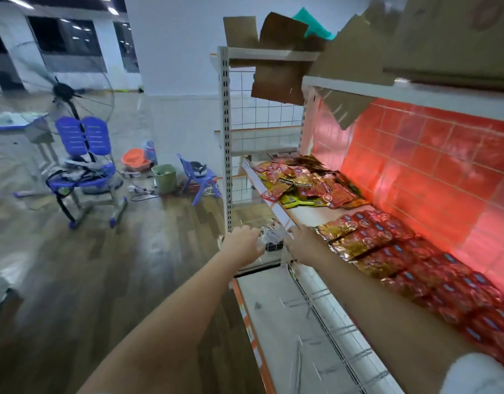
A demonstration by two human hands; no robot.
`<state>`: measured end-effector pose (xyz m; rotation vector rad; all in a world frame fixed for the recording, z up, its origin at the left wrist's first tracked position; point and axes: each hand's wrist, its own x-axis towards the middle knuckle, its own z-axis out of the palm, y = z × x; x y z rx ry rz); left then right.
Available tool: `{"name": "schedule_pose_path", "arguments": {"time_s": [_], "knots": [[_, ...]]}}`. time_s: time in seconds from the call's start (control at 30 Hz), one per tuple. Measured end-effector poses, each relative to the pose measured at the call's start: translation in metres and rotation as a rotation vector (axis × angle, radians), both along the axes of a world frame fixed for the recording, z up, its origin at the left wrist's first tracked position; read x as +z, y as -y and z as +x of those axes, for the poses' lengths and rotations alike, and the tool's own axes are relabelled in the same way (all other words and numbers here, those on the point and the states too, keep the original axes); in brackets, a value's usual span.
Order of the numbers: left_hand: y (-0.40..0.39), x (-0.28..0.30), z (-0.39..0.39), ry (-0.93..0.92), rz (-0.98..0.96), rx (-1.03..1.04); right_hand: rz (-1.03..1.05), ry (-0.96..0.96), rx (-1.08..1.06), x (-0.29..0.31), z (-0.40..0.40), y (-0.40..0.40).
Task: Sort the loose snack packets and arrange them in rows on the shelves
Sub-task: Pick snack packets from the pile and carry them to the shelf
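Left hand [243, 242] reaches out in front of the shelf edge [290, 220], fingers curled on the left side of a small pale clear-wrapped packet [270, 237]. The packet is blurred and its print cannot be read. Right hand [304, 243] is on the packet's right side, fingers bent toward it. Whether each hand truly pinches it or only touches it cannot be told. So the packet sits between the 2 hands, held out in front of the shelf lip, not yet on the shelf board.

Key relation: the shelf lies to the right of and beyond the packet, so the right hand is the nearer one to carry it in.

Further right, the arranged rows [393, 245] of red and gold packets run along the shelf toward the camera, long axis parallel to the shelf front. Up the shelf past a bare strip lies the loose pile [304, 186], unsorted and overlapping, well apart from both hands. Judged: sorting is partly done and the pile remains.
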<state>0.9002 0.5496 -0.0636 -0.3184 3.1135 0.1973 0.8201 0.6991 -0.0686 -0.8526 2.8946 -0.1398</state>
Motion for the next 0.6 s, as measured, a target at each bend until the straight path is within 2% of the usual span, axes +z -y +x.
{"name": "schedule_pose_path", "arguments": {"time_s": [0.4,0.5,0.6], "knots": [[0.034,-0.011,-0.203,-0.080,0.112,-0.338,-0.231,0.026,-0.491,-0.015,-0.153,0.043],[0.038,-0.017,-0.231,-0.097,0.066,-0.398,-0.290,0.027,-0.620,-0.020,-0.172,0.053],[0.040,-0.023,-0.249,-0.058,-0.083,-0.453,-0.302,-0.014,-0.709,-0.027,-0.184,0.061]]}}
